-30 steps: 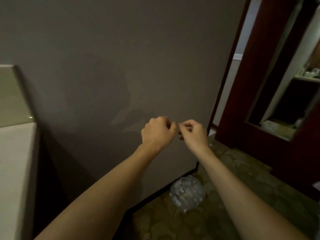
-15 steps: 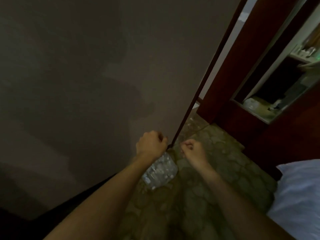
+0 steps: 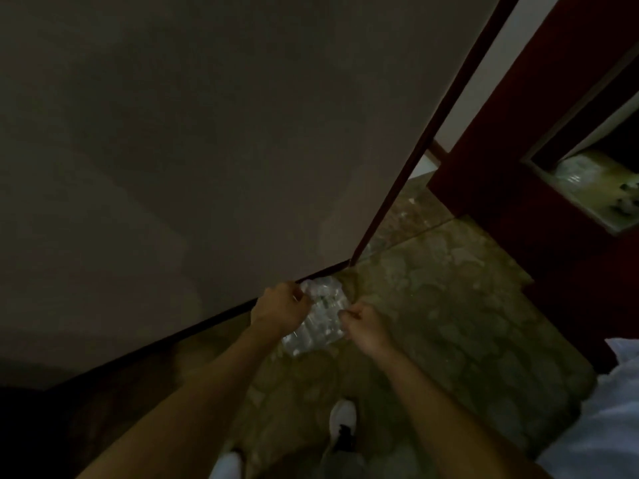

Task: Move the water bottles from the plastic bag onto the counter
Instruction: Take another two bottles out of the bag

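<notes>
- The plastic bag sits on the patterned floor, at the foot of the grey wall near its corner, straight ahead of the person's white shoe.
- Through the clear film a tight cluster of water bottles shows; the dim, blurred view does not allow a count.
- The left hand is curled at the bag's left side and the right hand at its right. Both are closed into fists and appear pinched on the thin film, though the exact hold is too dark to confirm.
- Judged by its load, the bag will be heavy and saggy. The film is soft, slippery and may stretch or tear if hauled by one pinch.
- A safer hold is gathered film at two sides, or a bottle taken by its stiff neck once the bag is opened.
- No bench is visible here. A recessed shelf at far right holds a pale bundle, too blurred to identify.
</notes>
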